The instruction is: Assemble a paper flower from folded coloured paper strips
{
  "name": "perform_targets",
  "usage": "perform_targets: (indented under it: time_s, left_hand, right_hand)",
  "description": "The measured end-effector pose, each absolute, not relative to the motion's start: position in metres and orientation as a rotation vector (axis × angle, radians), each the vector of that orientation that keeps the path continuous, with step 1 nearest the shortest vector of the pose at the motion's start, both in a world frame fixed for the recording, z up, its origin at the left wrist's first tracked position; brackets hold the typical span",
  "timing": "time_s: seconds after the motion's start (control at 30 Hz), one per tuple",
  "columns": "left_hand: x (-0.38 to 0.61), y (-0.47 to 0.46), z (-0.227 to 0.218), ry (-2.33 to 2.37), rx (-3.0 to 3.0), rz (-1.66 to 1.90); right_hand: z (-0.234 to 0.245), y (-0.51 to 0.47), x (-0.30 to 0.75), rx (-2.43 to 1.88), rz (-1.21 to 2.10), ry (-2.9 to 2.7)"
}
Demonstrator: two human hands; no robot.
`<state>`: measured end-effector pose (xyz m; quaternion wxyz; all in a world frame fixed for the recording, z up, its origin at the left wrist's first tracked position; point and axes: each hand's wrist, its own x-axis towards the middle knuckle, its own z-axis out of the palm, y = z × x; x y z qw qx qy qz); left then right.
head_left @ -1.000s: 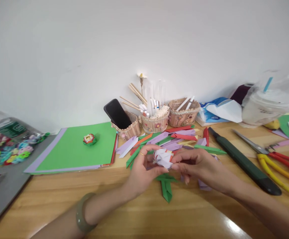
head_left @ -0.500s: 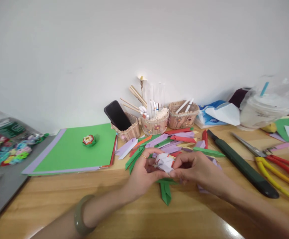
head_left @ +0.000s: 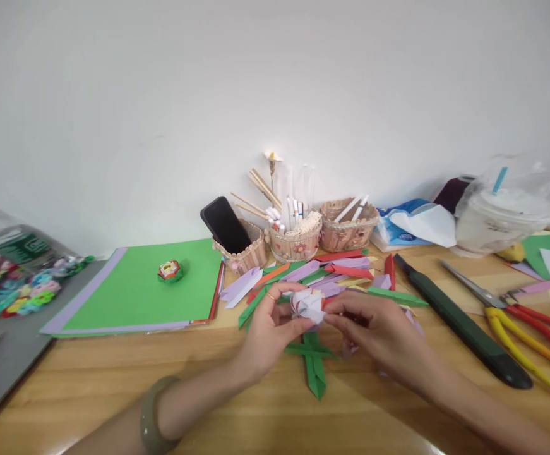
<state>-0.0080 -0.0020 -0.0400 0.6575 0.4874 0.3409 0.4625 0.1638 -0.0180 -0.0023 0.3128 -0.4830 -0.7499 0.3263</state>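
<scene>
- Fingers (head_left: 278, 292) of the left hand (head_left: 266, 327) are wrapped about a folded paper piece (head_left: 307, 304), mostly white with some red; the tips on its far side are hidden.
- The right hand (head_left: 374, 319) pinches the piece's right edge between thumb and forefinger; its other fingers are tucked below and only partly visible.
- The piece is held up between both hands over the wooden table (head_left: 113, 385); its underside is out of sight, and its small folds blur together (a little red shows along the rim).
- Below, crossed green strips (head_left: 316, 373) lie on the table, their upper end covered by the hands.
- The hands also hide part of the pile of coloured strips (head_left: 303, 272) behind.
- The phone (head_left: 227, 226) leans in a basket (head_left: 246, 258) that conceals its lower end.
- Clear plastic veils the cup (head_left: 506, 221); the dark object (head_left: 454, 191) beside it is hard to identify.
- The scissors' (head_left: 499, 319) handles run off the right edge, the bottle (head_left: 21, 245) off the left.
</scene>
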Motion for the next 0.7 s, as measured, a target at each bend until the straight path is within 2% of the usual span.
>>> perform_targets:
  time_s: [0.1,0.23,0.33,0.43,0.6,0.7]
  left_hand:
    - [-0.007,-0.004,-0.040,0.770,1.109,1.091]
    - [-0.006,-0.007,-0.038,0.822,1.036,1.059]
    - [-0.006,-0.008,-0.035,0.826,0.985,1.063]
    - [-0.006,-0.008,-0.032,0.780,0.915,1.087]
    - [-0.007,-0.007,-0.026,0.741,0.809,1.137]
    - [-0.007,-0.008,-0.027,0.704,0.809,1.114]
  right_hand:
    - [-0.009,-0.022,0.161,-1.301,0.472,-2.045]
    - [-0.018,-0.027,0.159,-1.221,-0.350,-2.100]
    - [-0.020,-0.030,0.157,-1.107,-0.659,-2.181]
    - [-0.018,-0.030,0.155,-1.053,-0.664,-2.180]
    - [-0.017,-0.025,0.157,-1.145,-0.308,-1.931]
    - [-0.019,-0.023,0.162,-1.057,-0.341,-2.000]
